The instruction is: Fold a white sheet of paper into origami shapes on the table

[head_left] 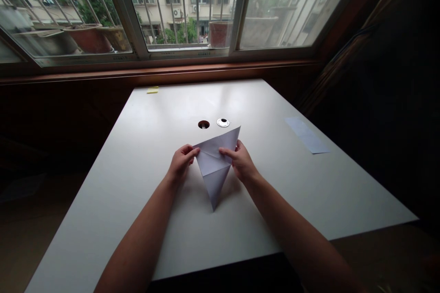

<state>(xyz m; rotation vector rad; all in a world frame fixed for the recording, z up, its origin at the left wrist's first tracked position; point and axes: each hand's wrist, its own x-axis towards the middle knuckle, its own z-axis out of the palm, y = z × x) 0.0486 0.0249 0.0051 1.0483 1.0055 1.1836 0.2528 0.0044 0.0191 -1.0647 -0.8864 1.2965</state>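
A white sheet of paper [215, 171], folded into a triangle with its tip pointing toward me, lies on the white table [137, 169]. My left hand [180, 162] pinches the paper's left corner with thumb and fingers. At the right side, my right hand [240, 161] grips the paper with its thumb on top and its fingers curled behind. The far right corner of the paper lifts off the table.
A round cable hole [203, 124] and a metal cap [223, 122] lie just beyond the paper. A strip of paper [307, 135] rests at the right. A small yellow object [152, 90] sits at the far edge, below the window [178, 9].
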